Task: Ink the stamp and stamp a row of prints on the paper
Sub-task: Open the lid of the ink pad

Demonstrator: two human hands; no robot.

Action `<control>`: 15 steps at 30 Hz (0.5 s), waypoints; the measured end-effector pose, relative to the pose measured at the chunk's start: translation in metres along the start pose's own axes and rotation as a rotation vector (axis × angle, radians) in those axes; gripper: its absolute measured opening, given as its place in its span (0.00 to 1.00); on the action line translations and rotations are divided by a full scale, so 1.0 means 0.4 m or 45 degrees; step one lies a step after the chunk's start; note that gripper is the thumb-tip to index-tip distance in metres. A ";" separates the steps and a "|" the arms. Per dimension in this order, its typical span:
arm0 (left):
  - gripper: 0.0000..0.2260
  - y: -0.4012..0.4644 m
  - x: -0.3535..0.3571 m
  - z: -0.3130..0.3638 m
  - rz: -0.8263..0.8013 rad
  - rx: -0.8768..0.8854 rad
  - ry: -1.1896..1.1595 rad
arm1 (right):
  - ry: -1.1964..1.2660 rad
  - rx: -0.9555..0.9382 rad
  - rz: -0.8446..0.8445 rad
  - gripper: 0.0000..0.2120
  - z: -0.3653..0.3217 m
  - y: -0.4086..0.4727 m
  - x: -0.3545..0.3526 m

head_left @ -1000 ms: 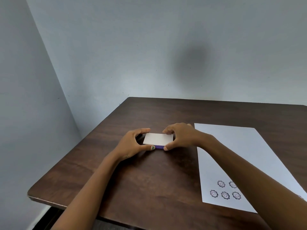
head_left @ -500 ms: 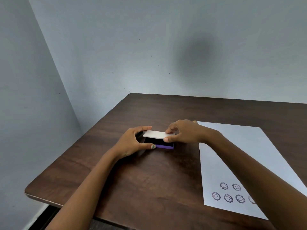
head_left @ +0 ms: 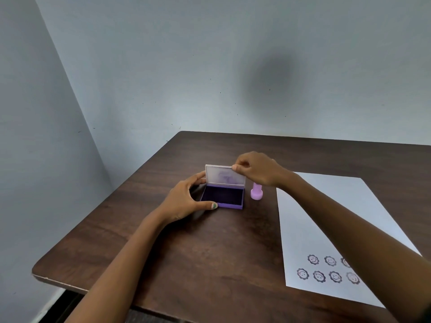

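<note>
Fingers [head_left: 235,167] pinch the upright lid [head_left: 225,175]; left hand [head_left: 184,201] grips ink pad [head_left: 222,197], dark purple inside

The left hand [head_left: 184,201] is gripping the purple ink pad [head_left: 222,197] on the desk [head_left: 210,252] while the right hand [head_left: 256,171] is pinching its upright lid [head_left: 225,175]; a pink stamp [head_left: 256,192] is standing beside it.

On the table [head_left: 210,264], the stamp [head_left: 256,193] stands between ink pad [head_left: 222,197] and paper [head_left: 326,229].
</note>
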State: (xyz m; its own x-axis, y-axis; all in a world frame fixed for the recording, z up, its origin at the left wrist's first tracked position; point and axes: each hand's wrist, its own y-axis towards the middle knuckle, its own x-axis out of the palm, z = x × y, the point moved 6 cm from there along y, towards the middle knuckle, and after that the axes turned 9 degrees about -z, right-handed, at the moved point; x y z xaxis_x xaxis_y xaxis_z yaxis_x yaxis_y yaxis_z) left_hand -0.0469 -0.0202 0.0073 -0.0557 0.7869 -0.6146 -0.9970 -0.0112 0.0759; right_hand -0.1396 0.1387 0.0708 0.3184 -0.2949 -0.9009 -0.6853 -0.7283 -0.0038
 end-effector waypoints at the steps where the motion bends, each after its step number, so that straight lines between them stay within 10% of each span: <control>1: 0.44 0.000 0.000 0.000 -0.007 -0.011 0.006 | 0.021 0.001 0.046 0.13 0.004 0.008 -0.004; 15: 0.40 0.002 0.004 -0.009 -0.031 -0.023 0.009 | 0.080 0.154 0.215 0.09 0.078 0.097 0.027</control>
State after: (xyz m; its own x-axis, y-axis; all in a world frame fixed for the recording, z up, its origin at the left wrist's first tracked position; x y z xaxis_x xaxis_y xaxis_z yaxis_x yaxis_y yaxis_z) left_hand -0.0479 -0.0212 0.0036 -0.0320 0.7829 -0.6213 -0.9989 -0.0036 0.0469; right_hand -0.1831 0.1266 0.0474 0.2299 -0.4476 -0.8642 -0.8050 -0.5865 0.0896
